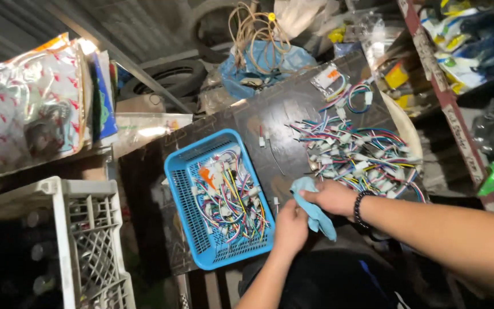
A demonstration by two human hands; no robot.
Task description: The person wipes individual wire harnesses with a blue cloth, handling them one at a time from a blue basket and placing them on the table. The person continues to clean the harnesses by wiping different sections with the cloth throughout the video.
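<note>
A light blue cloth [314, 209] sits low in the centre of the frame, bunched between both hands above the near edge of a dark board [270, 114]. The right hand [331, 197] is closed over the upper part of the cloth; the left hand [290, 226] is curled against its lower left side, and whether its fingers actually grip the cloth cannot be made out, since the fingertips are hidden. Anything wrapped inside the cloth is hidden too. The right wrist wears a black beaded bracelet [359, 207]. Left of the hands lies a blue plastic slotted basket [184, 194] holding multicoloured wire harnesses with white connectors. Right of centre, a loose heap of similar coloured wires [358, 154] spreads over the board. A white plastic crate [90, 240] fills the lower left, cut off by the frame edge.
</note>
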